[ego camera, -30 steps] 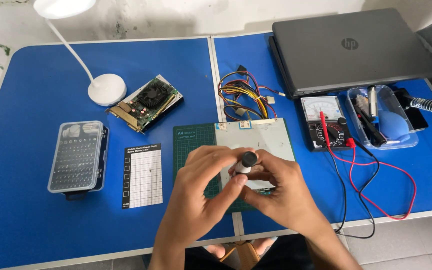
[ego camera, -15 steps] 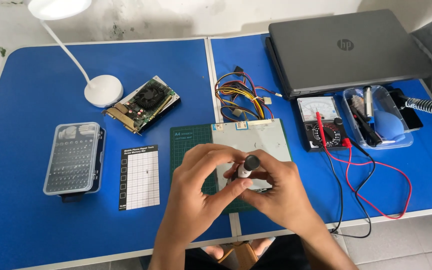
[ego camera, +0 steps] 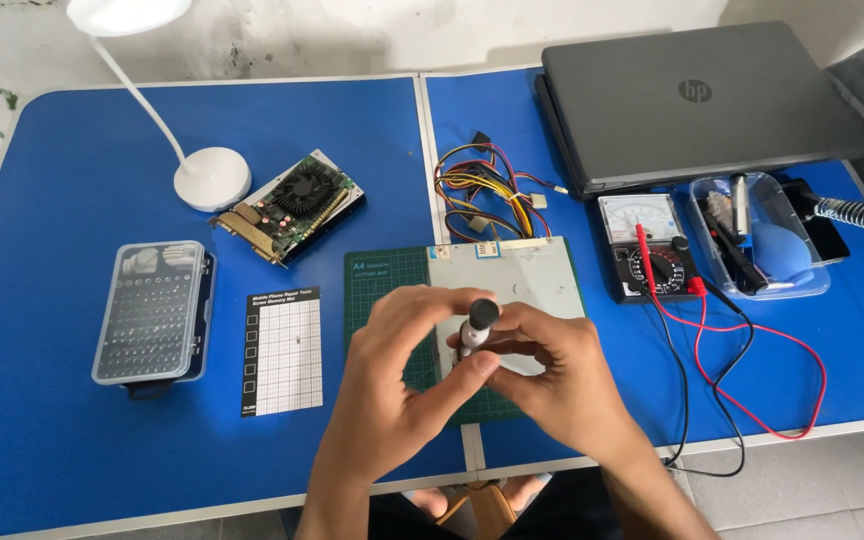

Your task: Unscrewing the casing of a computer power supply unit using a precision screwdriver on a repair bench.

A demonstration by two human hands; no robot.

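Both my hands meet over the front middle of the blue table [ego camera: 72, 440] and hold a small screwdriver [ego camera: 478, 320] with a black cap and silver shaft, standing upright. My left hand [ego camera: 402, 380] wraps it from the left, thumb pressed near its lower end. My right hand [ego camera: 552, 375] grips it from the right, fingers around the shaft. Under the hands lies a silver metal plate [ego camera: 522, 275] on a green cutting mat [ego camera: 382, 275]. The screwdriver's tip is hidden by my fingers.
A clear case of screwdriver bits [ego camera: 150, 310] and a white gridded screw mat [ego camera: 284, 350] lie at left. Behind are a graphics card [ego camera: 292, 205], a white lamp base [ego camera: 212, 178], a wire bundle [ego camera: 482, 190], a closed grey laptop [ego camera: 692, 100], a multimeter [ego camera: 647, 245] with red and black leads, and a clear tool tray [ego camera: 762, 240].
The view has shifted slightly. My hands stay together on the screwdriver, with the fingers turning a little around it.
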